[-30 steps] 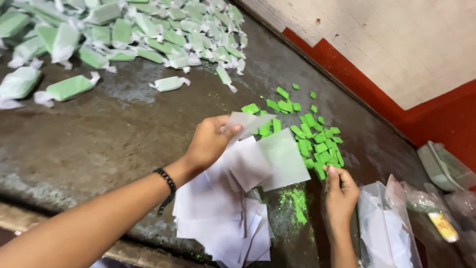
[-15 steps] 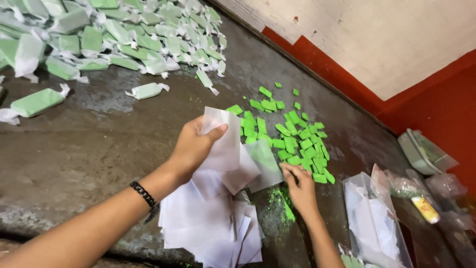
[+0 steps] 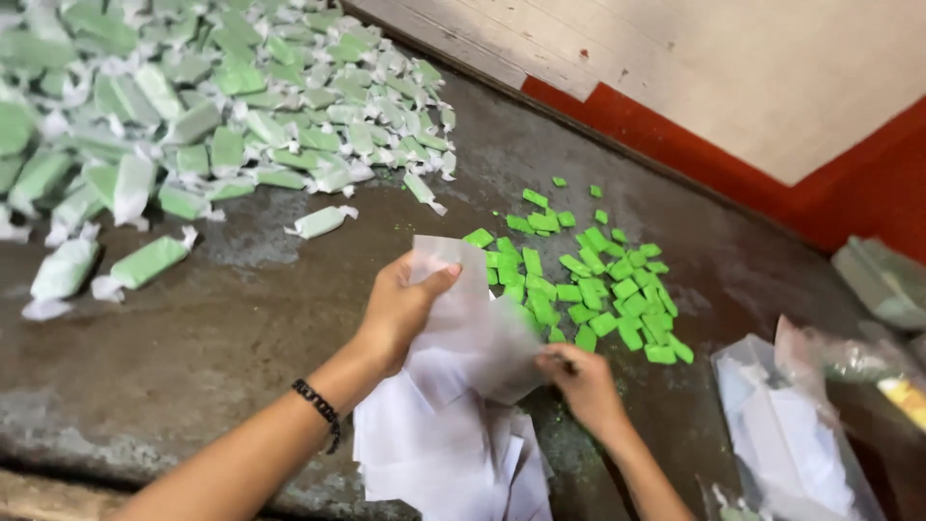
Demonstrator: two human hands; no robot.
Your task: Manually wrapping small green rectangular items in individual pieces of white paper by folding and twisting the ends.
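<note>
Head view: your left hand [image 3: 400, 309] and right hand [image 3: 579, 378] pinch one translucent wrapper sheet [image 3: 473, 328]; keep it taut beside the green candy pieces [image 3: 588, 289].

This looks like a small hand-wrapping workshop for sweets, not a home kitchen. The worn grey work table [image 3: 241, 338] carries a big heap of wrapped green pieces [image 3: 193, 106] at its far left corner, a cluster of bare green pieces [image 3: 588, 280] near the middle, and a stack of white wrapping papers [image 3: 434, 453] at the near edge. Behind stands a plain wall [image 3: 772, 68], white above and red below.
</note>
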